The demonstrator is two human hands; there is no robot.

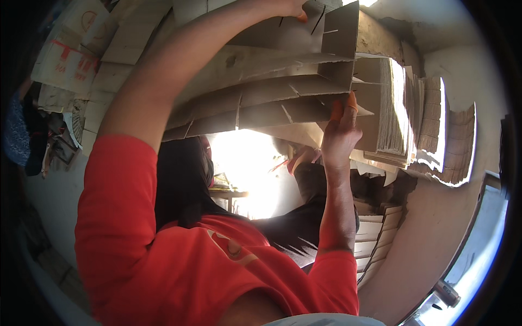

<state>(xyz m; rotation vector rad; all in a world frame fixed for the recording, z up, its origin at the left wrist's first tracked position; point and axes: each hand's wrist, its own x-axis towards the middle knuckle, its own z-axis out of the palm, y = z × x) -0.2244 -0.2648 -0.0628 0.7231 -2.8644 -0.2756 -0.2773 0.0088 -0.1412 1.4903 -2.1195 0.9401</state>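
Long grey-brown cardboard divider strips (255,98) with slits in their edges span the upper middle, fitted with cross pieces (338,41) at their right end. My right hand (341,133) comes up from below and pinches the divider near its lower right corner. Orange covers sit on the fingertips. My left arm arches over the strips, and my left hand (285,7) lies at the top edge, partly cut off. One orange-covered fingertip of it shows against the cardboard; the other fingers are hidden, so its grip cannot be made out.
Thick stacks of cardboard sheets (394,108) stand at the right, with more bundles (457,141) beyond. Flattened cartons (70,65) lean at the upper left. Below are my legs (293,233) and a bare foot (303,157). Slotted cardboard pieces (375,233) lie by the right wall.
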